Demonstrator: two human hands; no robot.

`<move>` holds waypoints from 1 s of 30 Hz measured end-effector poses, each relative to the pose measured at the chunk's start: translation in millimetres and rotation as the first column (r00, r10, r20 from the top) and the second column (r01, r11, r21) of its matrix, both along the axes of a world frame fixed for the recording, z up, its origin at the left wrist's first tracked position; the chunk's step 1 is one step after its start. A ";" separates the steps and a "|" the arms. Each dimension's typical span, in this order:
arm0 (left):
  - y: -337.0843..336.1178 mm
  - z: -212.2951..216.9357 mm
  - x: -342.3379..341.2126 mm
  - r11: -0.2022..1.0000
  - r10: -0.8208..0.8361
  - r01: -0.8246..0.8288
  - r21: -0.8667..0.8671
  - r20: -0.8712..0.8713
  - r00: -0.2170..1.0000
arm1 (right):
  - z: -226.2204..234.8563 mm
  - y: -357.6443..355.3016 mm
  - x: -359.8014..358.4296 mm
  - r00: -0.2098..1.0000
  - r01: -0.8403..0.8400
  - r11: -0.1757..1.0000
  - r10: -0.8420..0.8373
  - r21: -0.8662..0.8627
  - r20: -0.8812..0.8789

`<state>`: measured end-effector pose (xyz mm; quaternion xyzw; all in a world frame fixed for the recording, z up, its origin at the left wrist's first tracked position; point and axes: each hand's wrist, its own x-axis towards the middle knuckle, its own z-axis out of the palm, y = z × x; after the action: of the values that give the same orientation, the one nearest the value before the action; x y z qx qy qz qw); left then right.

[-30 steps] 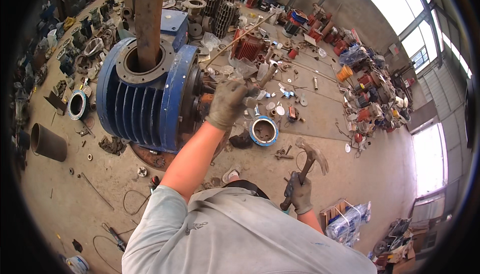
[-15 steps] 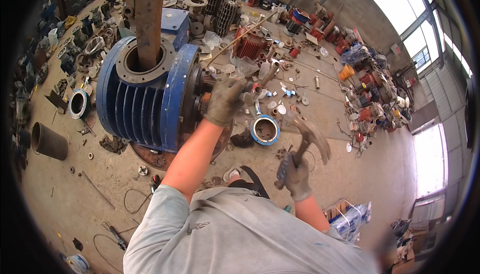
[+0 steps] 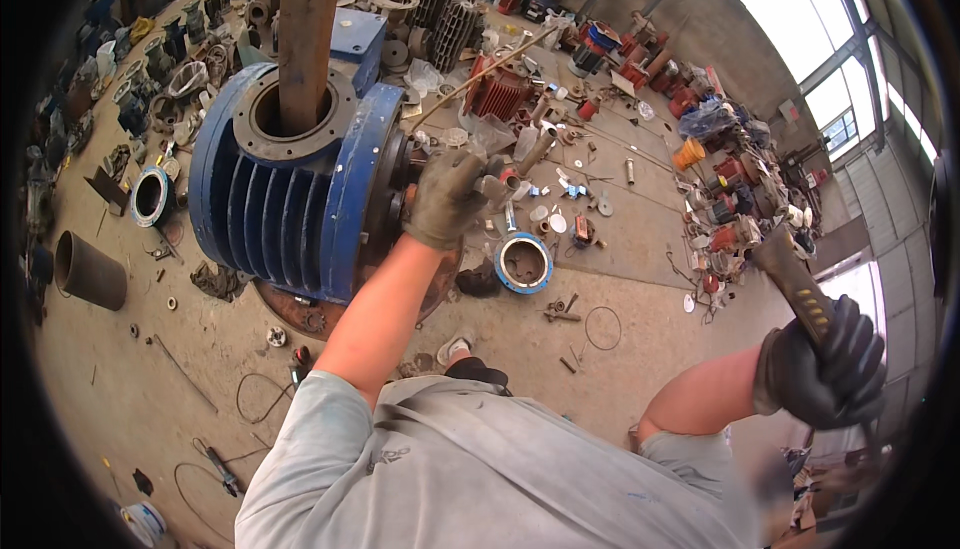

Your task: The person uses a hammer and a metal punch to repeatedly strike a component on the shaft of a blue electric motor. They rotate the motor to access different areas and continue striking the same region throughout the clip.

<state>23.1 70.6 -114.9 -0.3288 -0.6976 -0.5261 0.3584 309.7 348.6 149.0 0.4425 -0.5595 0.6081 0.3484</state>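
Observation:
A large blue ribbed gear housing [image 3: 275, 204] stands upright at the left, with a round flanged opening on top and a dark shaft side facing right. My gloved left hand [image 3: 447, 197] is closed at that right side, fingers wrapped round a short grey metal bar [image 3: 491, 189] whose end pokes out to the right. Where the bar meets the housing is hidden by the glove. Out at the far right, my gloved right hand [image 3: 828, 369] is raised, closed around a hammer [image 3: 808, 299]. Its handle with yellow marks shows; its head I cannot clearly make out.
A rusty steel beam [image 3: 308, 39] hangs down into the housing's top opening. On the floor lie a blue-rimmed ring [image 3: 524, 263], a pipe section [image 3: 92, 271], a long rod [image 3: 185, 374] and loose cables. Red motors [image 3: 497, 89] and heaped parts line the back and right.
My right hand has swung the hammer from low in front of me out and up to the far right. My left hand stays at the housing's side with the metal bar.

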 end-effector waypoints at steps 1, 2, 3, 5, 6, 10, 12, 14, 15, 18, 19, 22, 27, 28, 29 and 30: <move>-0.7 -3.2 -1.0 1.000 0.004 -0.004 -0.008 0.002 1.000 | -38.0 -22.1 -17.4 0.997 0.078 0.993 -0.078 -0.091 0.007; 3.4 -2.0 3.4 1.000 -0.024 0.024 -0.008 0.018 1.000 | -94.5 -43.3 -27.6 0.962 0.239 0.967 -0.223 -0.086 0.157; 10.9 -2.2 0.2 0.999 -0.050 0.051 -0.020 0.022 0.999 | -176.3 -54.6 -37.5 0.787 0.438 0.887 -0.458 0.147 0.414; 12.6 -2.0 13.5 0.996 -0.086 0.086 -0.028 0.009 0.996 | -379.2 -49.2 -28.6 0.323 0.113 0.473 -0.849 0.874 0.418; 10.1 0.6 -7.9 0.999 -0.038 0.037 -0.009 -0.090 0.995 | -319.7 -79.5 -17.1 0.413 0.217 0.463 -0.841 0.859 0.349; 15.3 -5.2 4.5 0.988 0.010 -0.013 -0.151 -0.026 1.000 | -365.0 -21.7 61.2 -0.109 0.200 0.507 -0.839 0.838 0.534; 20.7 -9.2 19.7 0.997 -0.017 0.011 -0.073 -0.081 0.997 | -361.7 -11.7 61.0 -0.181 0.401 0.514 -0.767 0.758 0.615; 17.5 -4.2 13.8 0.996 0.015 -0.021 -0.091 -0.067 0.998 | -316.5 -24.3 32.2 -0.181 0.471 0.657 -0.582 0.589 0.793; 17.2 -1.7 8.8 0.994 0.002 -0.008 -0.109 -0.061 0.998 | -310.3 -22.8 26.7 -0.167 0.482 0.679 -0.550 0.555 0.818; 15.7 6.5 3.1 0.996 0.014 -0.019 -0.083 -0.066 0.998 | -305.0 -26.5 17.6 -0.129 0.486 0.739 -0.467 0.467 0.875; 13.9 8.5 2.2 0.998 0.027 -0.031 -0.061 -0.071 0.997 | -306.1 -32.3 17.5 -0.127 0.473 0.756 -0.449 0.452 0.884; 11.2 0.9 0.5 0.998 0.044 -0.044 -0.054 -0.013 0.999 | -298.4 -46.5 10.6 -0.134 0.413 0.767 -0.481 0.490 0.866; 13.1 -0.3 0.8 0.998 0.060 -0.060 -0.002 0.007 0.998 | -258.7 -59.6 -12.2 -0.026 0.345 0.753 -0.589 0.561 0.807; 11.8 0.2 1.0 0.999 0.035 -0.036 0.026 0.005 0.999 | -250.5 -63.7 -18.9 0.013 0.349 0.782 -0.554 0.516 0.832; 12.8 1.2 1.2 0.999 0.036 -0.036 0.014 -0.005 0.999 | -242.5 -66.4 -25.4 0.048 0.357 0.809 -0.515 0.466 0.856; 14.0 3.0 0.3 0.999 0.035 -0.035 0.006 -0.013 0.999 | -230.6 -70.6 -33.5 0.082 0.364 0.832 -0.477 0.420 0.875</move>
<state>23.4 84.5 -112.0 -0.3190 -0.6993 -0.5197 0.3731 276.2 277.9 -81.7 -0.1925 -0.7795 0.5924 0.0661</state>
